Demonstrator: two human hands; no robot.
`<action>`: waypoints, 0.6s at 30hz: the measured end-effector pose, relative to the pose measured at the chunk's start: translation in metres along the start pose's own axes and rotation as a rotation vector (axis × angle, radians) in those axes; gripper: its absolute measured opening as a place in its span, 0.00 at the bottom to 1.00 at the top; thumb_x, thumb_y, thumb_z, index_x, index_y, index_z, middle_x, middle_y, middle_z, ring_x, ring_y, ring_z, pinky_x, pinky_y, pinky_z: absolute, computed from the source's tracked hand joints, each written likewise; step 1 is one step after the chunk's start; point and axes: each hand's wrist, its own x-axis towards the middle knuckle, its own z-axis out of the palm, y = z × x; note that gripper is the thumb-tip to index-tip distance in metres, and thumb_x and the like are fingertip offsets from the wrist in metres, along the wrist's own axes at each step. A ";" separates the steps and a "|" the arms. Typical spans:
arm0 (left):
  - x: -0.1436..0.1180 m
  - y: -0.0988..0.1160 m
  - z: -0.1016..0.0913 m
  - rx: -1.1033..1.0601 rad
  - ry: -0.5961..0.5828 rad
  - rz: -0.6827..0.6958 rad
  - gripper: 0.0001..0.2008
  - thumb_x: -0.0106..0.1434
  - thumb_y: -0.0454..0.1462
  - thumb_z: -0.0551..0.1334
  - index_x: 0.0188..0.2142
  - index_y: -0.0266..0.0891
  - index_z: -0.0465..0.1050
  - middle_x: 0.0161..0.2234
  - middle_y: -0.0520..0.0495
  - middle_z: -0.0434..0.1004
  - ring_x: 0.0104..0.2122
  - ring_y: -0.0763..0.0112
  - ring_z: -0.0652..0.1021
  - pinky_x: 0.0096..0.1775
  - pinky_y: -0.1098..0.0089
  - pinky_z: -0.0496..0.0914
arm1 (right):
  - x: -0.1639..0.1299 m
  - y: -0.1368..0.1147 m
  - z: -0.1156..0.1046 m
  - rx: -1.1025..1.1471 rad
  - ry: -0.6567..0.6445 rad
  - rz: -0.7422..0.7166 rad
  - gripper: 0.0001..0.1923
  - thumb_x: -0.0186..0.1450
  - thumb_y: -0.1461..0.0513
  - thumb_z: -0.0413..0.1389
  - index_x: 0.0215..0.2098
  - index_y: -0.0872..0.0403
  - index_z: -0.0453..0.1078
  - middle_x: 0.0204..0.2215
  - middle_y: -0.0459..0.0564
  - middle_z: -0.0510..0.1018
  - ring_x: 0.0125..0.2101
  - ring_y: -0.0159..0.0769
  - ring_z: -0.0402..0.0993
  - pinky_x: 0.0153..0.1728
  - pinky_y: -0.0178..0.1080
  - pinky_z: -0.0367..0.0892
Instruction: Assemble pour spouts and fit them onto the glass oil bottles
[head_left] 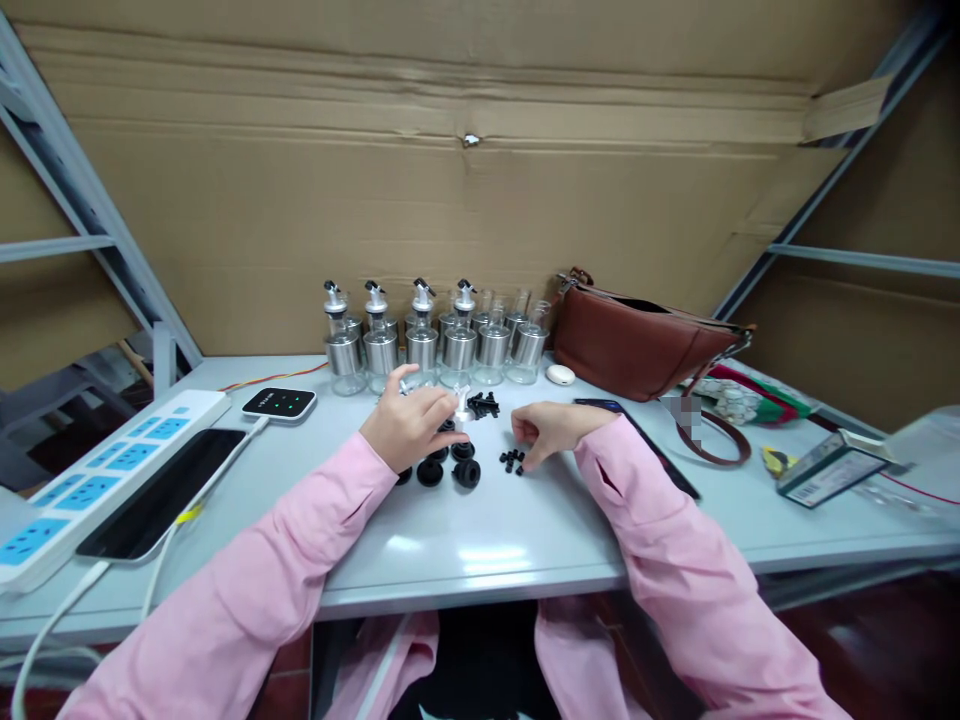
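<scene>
My left hand (416,418) is closed around a silvery pourer top (461,402), which shows at its fingertips. Under and beside that hand lie several round black stoppers (430,472), partly hidden by it. My right hand (551,430) reaches down to a small cluster of tiny black plugs (511,460), its fingers curled together at the pile's edge. Whether a plug is between those fingertips is too small to tell. Between the hands, a little farther back, is a heap of black levers (482,404).
Glass bottles with steel sleeves (460,350) stand in rows at the back, several topped with pourers. A brown bag (645,340), a white round case (560,375), a dark tablet (660,450) and a small box (836,468) lie right. Left are a power strip (199,410) and phone (161,495).
</scene>
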 end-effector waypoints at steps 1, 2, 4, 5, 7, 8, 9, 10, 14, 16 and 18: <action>0.000 0.000 0.000 0.002 -0.001 0.000 0.13 0.66 0.46 0.52 0.37 0.37 0.59 0.30 0.49 0.78 0.28 0.71 0.77 0.48 0.57 0.59 | -0.001 0.001 -0.001 0.035 -0.006 -0.038 0.17 0.41 0.60 0.64 0.27 0.56 0.66 0.21 0.39 0.63 0.22 0.26 0.57 0.23 0.32 0.53; 0.000 0.000 0.000 0.004 -0.002 0.000 0.12 0.66 0.45 0.52 0.37 0.37 0.59 0.30 0.49 0.78 0.28 0.71 0.77 0.48 0.57 0.59 | -0.002 0.002 -0.002 0.072 -0.018 -0.082 0.15 0.41 0.61 0.63 0.26 0.56 0.67 0.20 0.39 0.62 0.21 0.26 0.56 0.23 0.32 0.53; 0.000 0.000 0.000 0.005 -0.002 0.000 0.12 0.66 0.45 0.52 0.37 0.38 0.59 0.30 0.49 0.78 0.28 0.71 0.77 0.48 0.57 0.59 | -0.003 0.004 -0.004 0.131 -0.061 -0.158 0.11 0.44 0.61 0.61 0.25 0.57 0.71 0.18 0.38 0.61 0.20 0.25 0.55 0.23 0.32 0.52; 0.000 0.000 0.000 0.005 -0.003 0.000 0.12 0.66 0.45 0.52 0.37 0.38 0.59 0.30 0.49 0.78 0.28 0.71 0.77 0.48 0.57 0.59 | -0.004 0.005 -0.005 0.144 -0.083 -0.178 0.10 0.44 0.61 0.61 0.26 0.57 0.73 0.17 0.38 0.62 0.20 0.25 0.54 0.24 0.32 0.52; 0.000 0.000 0.000 0.001 -0.003 0.003 0.12 0.66 0.45 0.52 0.36 0.38 0.59 0.30 0.49 0.78 0.28 0.71 0.77 0.48 0.57 0.59 | -0.005 0.005 -0.006 0.141 -0.108 -0.177 0.12 0.45 0.60 0.61 0.28 0.56 0.77 0.16 0.39 0.65 0.20 0.25 0.55 0.24 0.32 0.52; 0.000 0.000 0.000 -0.001 -0.004 0.003 0.12 0.66 0.45 0.52 0.36 0.38 0.59 0.30 0.49 0.78 0.28 0.71 0.77 0.48 0.57 0.59 | -0.005 0.005 -0.006 0.136 -0.109 -0.165 0.13 0.45 0.60 0.61 0.29 0.56 0.78 0.16 0.40 0.67 0.21 0.26 0.56 0.24 0.32 0.52; 0.000 0.000 0.000 -0.003 -0.006 0.003 0.12 0.66 0.45 0.53 0.36 0.38 0.59 0.30 0.49 0.78 0.28 0.71 0.77 0.48 0.57 0.59 | -0.005 0.005 -0.005 0.131 -0.106 -0.151 0.14 0.45 0.60 0.61 0.30 0.55 0.79 0.17 0.41 0.69 0.21 0.26 0.57 0.25 0.32 0.53; 0.000 0.000 0.001 -0.003 -0.008 0.002 0.12 0.66 0.46 0.53 0.36 0.38 0.59 0.30 0.49 0.78 0.29 0.71 0.77 0.48 0.57 0.59 | -0.005 0.004 -0.005 0.128 -0.106 -0.139 0.14 0.45 0.59 0.61 0.30 0.55 0.79 0.18 0.41 0.71 0.22 0.27 0.58 0.25 0.32 0.54; 0.000 0.000 0.001 0.000 -0.005 0.001 0.12 0.66 0.46 0.53 0.37 0.38 0.60 0.30 0.49 0.78 0.29 0.71 0.78 0.48 0.57 0.59 | -0.004 -0.001 -0.002 0.111 -0.108 -0.128 0.15 0.45 0.59 0.62 0.32 0.54 0.80 0.20 0.43 0.75 0.23 0.28 0.62 0.27 0.32 0.56; 0.000 0.000 0.001 0.001 -0.003 0.002 0.12 0.66 0.46 0.52 0.37 0.38 0.60 0.30 0.50 0.78 0.29 0.71 0.77 0.48 0.57 0.59 | -0.004 -0.004 0.000 0.094 -0.098 -0.126 0.15 0.44 0.58 0.62 0.31 0.54 0.80 0.20 0.43 0.76 0.23 0.29 0.64 0.28 0.32 0.57; 0.000 0.000 0.001 0.003 -0.006 0.000 0.12 0.66 0.46 0.52 0.37 0.38 0.60 0.30 0.50 0.78 0.29 0.71 0.77 0.48 0.57 0.59 | -0.004 -0.007 0.001 0.076 -0.097 -0.126 0.15 0.44 0.58 0.62 0.30 0.54 0.80 0.20 0.43 0.75 0.23 0.29 0.64 0.27 0.32 0.57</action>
